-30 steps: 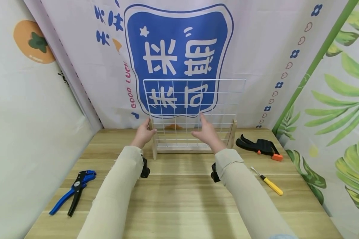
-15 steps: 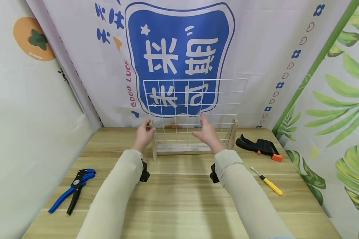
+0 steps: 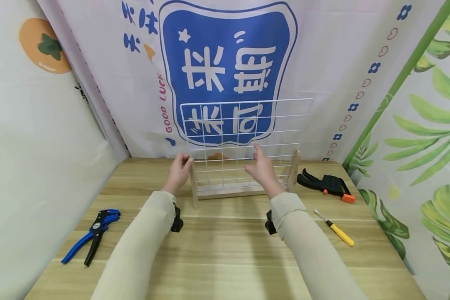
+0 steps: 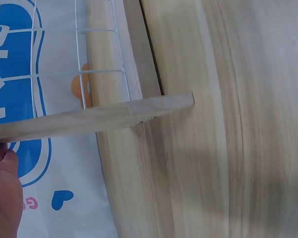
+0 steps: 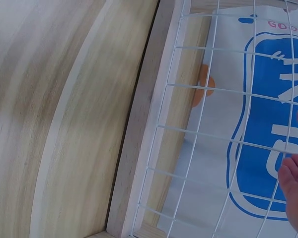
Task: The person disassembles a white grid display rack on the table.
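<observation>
A white wire grid panel stands upright in a wooden stand at the back of the table. My left hand pinches the top of the stand's left upright; in the left wrist view its fingertips are partly hidden behind the wood. My right hand is in front of the grid, right of its middle, thumb and fingers spread apart and holding nothing. In the right wrist view, the fingertips are right at the wires. The stand's left leg sits nearer to me than its right one.
Blue and black wire strippers lie at the left on the wooden table. To the right are a black clamp with orange ends and a yellow-handled screwdriver. A printed cloth hangs close behind the stand.
The stand's left end has come toward me with my left hand on it, so the stand and grid now sit slightly askew. My right hand has barely moved.
</observation>
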`<action>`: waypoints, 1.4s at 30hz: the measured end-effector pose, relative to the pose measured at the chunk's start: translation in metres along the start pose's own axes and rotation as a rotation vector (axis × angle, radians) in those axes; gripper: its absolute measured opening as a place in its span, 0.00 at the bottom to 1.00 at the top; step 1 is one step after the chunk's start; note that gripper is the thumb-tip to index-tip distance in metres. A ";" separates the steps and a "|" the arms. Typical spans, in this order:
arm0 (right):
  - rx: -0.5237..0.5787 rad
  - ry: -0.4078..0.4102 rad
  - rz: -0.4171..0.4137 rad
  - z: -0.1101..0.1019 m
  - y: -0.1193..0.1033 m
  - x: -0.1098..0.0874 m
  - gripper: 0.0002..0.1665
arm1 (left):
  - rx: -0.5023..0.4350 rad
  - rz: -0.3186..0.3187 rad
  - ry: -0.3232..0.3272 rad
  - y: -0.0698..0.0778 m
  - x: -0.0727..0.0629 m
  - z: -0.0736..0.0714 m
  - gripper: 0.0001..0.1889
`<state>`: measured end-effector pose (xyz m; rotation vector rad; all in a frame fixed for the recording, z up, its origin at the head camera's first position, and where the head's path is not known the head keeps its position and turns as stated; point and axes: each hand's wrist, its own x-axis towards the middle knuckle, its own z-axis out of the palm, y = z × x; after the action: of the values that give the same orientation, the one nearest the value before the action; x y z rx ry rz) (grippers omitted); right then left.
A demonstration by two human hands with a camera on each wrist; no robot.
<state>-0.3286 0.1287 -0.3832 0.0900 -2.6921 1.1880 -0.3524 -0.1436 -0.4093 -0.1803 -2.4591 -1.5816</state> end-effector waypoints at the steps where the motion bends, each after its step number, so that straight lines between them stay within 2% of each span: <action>1: 0.000 0.007 0.006 0.001 0.001 -0.001 0.49 | -0.001 0.007 -0.005 -0.001 -0.001 0.000 0.11; 5: 0.006 0.030 0.025 0.002 0.002 -0.002 0.47 | -0.052 0.007 -0.033 -0.002 -0.006 -0.001 0.12; 9: -0.015 0.070 0.006 0.003 0.002 -0.004 0.44 | -0.106 -0.010 -0.069 0.001 -0.012 -0.005 0.16; 12: -0.037 0.112 -0.016 0.004 0.000 -0.004 0.43 | -0.123 -0.021 -0.096 0.010 -0.018 -0.010 0.19; 16: -0.072 0.178 -0.030 0.006 -0.002 -0.006 0.43 | -0.162 -0.036 -0.102 0.010 -0.023 -0.009 0.20; 18: -0.072 0.210 -0.026 0.007 -0.002 -0.007 0.43 | -0.169 -0.027 -0.101 0.001 -0.023 -0.007 0.19; 22: -0.053 0.223 -0.003 0.008 -0.002 -0.012 0.43 | -0.131 -0.019 -0.118 0.001 -0.030 -0.010 0.19; 31: -0.103 0.232 0.013 0.014 -0.008 -0.019 0.46 | -0.054 -0.036 -0.159 0.004 -0.045 -0.022 0.23; 42: -0.191 0.298 0.010 0.020 -0.011 -0.025 0.47 | -0.036 -0.045 -0.165 0.009 -0.054 -0.031 0.24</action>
<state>-0.3061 0.1062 -0.3931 -0.1192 -2.5256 0.8616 -0.2942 -0.1673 -0.4017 -0.2733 -2.5755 -1.6934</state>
